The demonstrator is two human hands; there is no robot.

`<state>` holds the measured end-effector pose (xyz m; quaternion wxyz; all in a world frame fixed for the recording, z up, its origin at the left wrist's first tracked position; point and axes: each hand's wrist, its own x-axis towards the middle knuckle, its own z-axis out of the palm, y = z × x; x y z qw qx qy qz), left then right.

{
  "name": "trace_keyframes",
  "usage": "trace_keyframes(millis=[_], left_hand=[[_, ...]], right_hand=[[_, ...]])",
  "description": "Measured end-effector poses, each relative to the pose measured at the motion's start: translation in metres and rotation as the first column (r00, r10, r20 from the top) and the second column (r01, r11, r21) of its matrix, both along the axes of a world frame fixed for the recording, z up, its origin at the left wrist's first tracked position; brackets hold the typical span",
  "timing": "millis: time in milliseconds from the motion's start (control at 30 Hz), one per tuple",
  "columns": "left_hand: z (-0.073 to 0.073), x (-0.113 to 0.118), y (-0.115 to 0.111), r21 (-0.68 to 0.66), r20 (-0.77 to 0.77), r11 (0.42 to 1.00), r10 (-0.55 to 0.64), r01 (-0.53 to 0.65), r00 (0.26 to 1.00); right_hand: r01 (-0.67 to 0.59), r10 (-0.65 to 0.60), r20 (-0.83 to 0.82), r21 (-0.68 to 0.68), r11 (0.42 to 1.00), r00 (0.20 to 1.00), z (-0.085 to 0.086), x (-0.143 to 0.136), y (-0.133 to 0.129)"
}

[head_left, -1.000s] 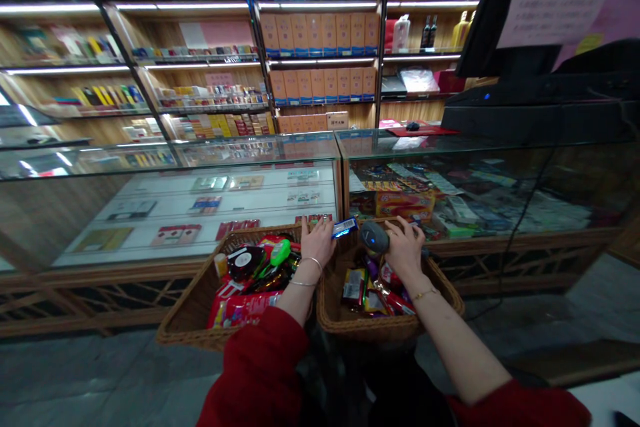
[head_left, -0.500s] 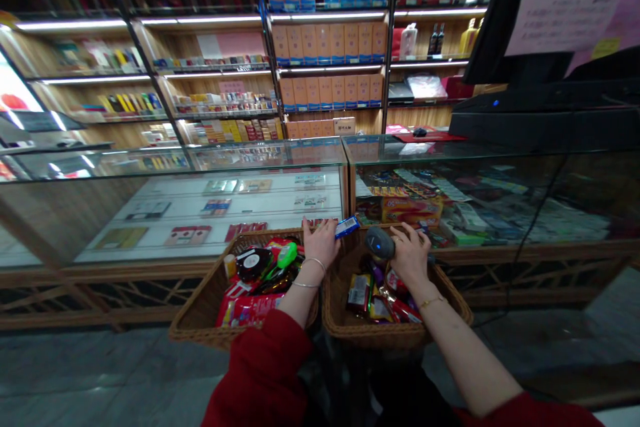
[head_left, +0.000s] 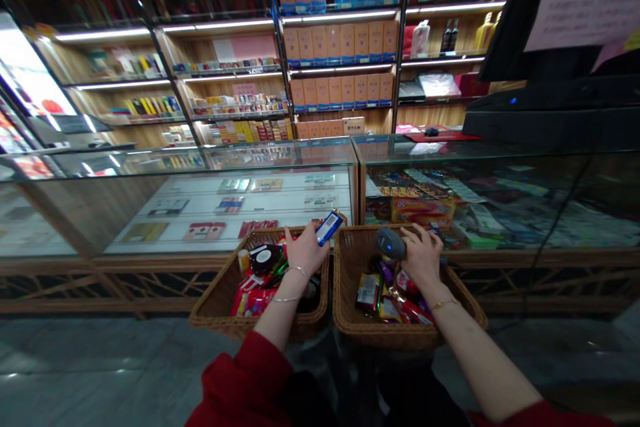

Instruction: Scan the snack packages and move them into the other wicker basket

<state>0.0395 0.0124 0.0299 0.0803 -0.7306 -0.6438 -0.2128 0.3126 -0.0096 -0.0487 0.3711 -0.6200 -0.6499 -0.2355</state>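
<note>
The right hand (head_left: 423, 257) partly hides the gray scanner (head_left: 390, 243).

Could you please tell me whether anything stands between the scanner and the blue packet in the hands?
Nothing visible stands between the scanner and the blue packet; the rim of the right basket shows there, but seems to lie lower.

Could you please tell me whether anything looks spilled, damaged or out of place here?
Nothing stands out: the packets in the right-hand basket lie jumbled, but within its rim, and I see no spill or visible damage.
</note>
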Motion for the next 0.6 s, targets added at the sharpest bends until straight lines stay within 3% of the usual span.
trace_keyframes(millis=[167, 233, 367, 600], left_hand=[[-0.002, -0.021, -0.024, -0.116, 0.018, 0.982, 0.152, -0.149, 0.988], [-0.006, -0.027, -0.029, -0.098, 0.013, 0.977, 0.192, -0.190, 0.981], [-0.018, -0.035, -0.028, 0.000, -0.078, 0.978, 0.208, -0.209, 0.975], [-0.032, -0.034, -0.022, -0.020, -0.152, 0.979, 0.200, -0.205, 0.968]], right_hand=[[-0.015, 0.015, 0.010, 0.009, 1.000, 1.000, -0.003, 0.002, 0.001], [-0.015, 0.014, 0.016, 0.007, 1.000, 1.000, -0.004, 0.003, 0.001], [-0.008, 0.008, 0.022, -0.007, 1.000, 1.000, -0.007, 0.004, 0.001], [-0.009, 0.009, 0.036, -0.008, 1.000, 0.999, -0.011, 0.007, 0.003]])
